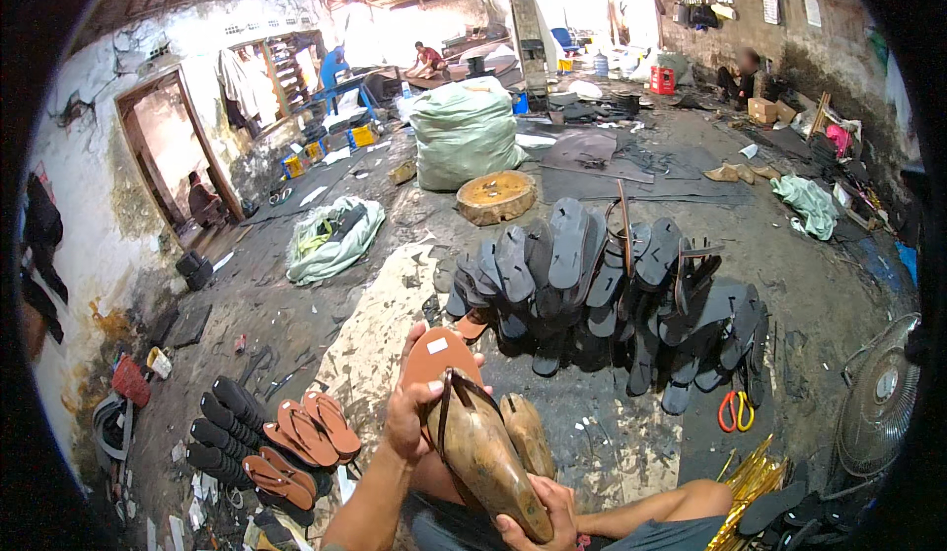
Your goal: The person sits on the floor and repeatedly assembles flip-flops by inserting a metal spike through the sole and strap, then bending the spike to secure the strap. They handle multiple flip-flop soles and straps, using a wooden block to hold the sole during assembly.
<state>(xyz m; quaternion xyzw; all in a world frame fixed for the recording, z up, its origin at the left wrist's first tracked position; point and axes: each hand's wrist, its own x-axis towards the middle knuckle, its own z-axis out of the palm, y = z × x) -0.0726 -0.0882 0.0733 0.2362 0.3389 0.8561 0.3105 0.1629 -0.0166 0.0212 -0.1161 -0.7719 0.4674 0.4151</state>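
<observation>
In front of my lap I hold a brown flip-flop sandal (425, 356) with a small white label on its sole. A wooden shoe last (490, 444) lies against it, under the dark strap. My left hand (402, 411) is closed round the sandal's side, its thumb near the strap. Round the lower end of the last, my right hand (545, 517) is closed, fingers partly hidden. A second wooden last (530, 431) sits just to the right of the first, touched by neither hand as far as I can see.
Ahead right stands a large cluster of grey-black soles (567, 245). Finished brown sandals (304, 431) and black ones (225, 418) lie left. Scissors (735, 411), gold strips (755, 492) and a fan (881, 398) are right. Beyond are a round wood block (496, 197) and a bulging sack (464, 135).
</observation>
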